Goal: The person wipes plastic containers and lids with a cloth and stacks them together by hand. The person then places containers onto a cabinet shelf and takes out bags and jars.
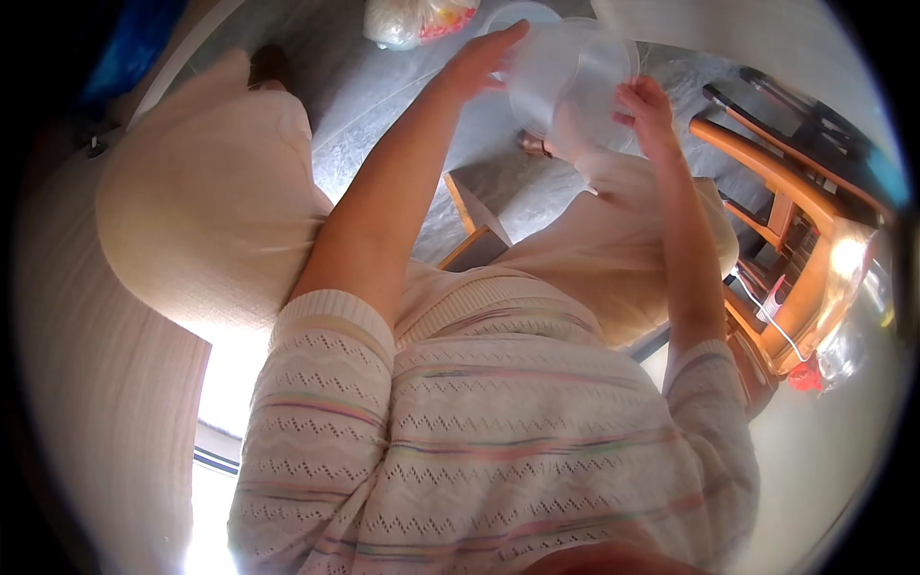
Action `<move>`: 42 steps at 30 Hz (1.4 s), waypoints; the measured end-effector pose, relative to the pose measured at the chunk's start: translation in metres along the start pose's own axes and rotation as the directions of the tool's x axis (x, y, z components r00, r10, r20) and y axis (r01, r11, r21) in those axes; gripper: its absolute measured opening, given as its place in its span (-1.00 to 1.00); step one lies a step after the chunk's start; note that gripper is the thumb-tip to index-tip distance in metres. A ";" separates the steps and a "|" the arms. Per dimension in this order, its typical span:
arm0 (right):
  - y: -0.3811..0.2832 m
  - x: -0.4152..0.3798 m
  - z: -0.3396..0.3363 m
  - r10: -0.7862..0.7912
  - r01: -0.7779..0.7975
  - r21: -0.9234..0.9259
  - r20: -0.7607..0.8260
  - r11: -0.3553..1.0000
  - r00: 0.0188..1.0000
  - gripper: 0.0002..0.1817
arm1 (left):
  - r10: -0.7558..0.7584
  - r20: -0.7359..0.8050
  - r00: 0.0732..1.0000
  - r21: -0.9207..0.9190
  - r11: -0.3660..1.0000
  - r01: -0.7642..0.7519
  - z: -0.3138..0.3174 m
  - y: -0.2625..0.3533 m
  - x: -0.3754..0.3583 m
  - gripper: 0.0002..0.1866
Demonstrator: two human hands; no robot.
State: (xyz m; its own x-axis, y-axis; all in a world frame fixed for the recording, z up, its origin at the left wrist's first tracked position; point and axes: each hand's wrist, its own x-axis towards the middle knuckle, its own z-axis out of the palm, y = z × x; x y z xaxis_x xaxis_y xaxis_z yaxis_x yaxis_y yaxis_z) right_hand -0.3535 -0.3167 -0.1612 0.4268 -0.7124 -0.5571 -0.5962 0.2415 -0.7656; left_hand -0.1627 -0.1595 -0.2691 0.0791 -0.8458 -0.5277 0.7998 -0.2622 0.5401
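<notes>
A round, see-through plastic container (541,91) is out in front of me between my knees. A second clear round piece, perhaps a lid (596,81), overlaps it on the right; where one ends and the other begins is hard to make out. My left hand (482,63) is at the container's left edge, its fingers apart around the rim. My right hand (648,115) has its fingers curled and pinches the right edge of the lid-like piece. Behind them, another clear round rim (519,15) shows at the top.
A plastic bag (419,21) with red and yellow inside lies on the grey floor (369,120). Wooden chairs (781,177) stand at the right. A pale wooden panel (105,335) is on the left. Between my legs is a small wooden piece (477,225).
</notes>
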 end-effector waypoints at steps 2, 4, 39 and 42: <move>0.003 0.003 0.005 -0.037 0.037 -0.002 -0.090 0.999 0.995 -0.78 | -0.050 0.058 0.997 0.017 0.999 0.049 0.009 0.010 -0.002 -0.35; 0.004 0.006 0.008 -0.094 0.066 -0.150 -0.191 0.987 0.977 -0.74 | -0.066 0.105 0.992 -0.029 0.997 0.070 0.019 0.012 -0.003 -0.33; 0.027 0.014 -0.008 -0.001 -0.193 -0.595 -0.309 0.780 0.951 -0.77 | 0.071 -0.053 0.996 0.079 0.995 -0.067 0.085 0.001 -0.034 -0.17; 0.035 0.015 -0.010 0.041 -0.199 -0.548 -0.287 0.812 0.957 -0.78 | 0.045 0.020 0.999 0.072 0.996 -0.046 0.081 0.009 -0.043 -0.09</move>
State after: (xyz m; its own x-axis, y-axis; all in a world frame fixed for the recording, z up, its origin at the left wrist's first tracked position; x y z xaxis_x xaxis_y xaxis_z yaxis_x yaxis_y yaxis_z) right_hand -0.3747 -0.3259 -0.1930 0.1893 -0.8610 -0.4720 -0.9419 -0.0234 -0.3349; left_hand -0.2067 -0.1635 -0.1886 0.1034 -0.8657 -0.4897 0.7506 -0.2551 0.6095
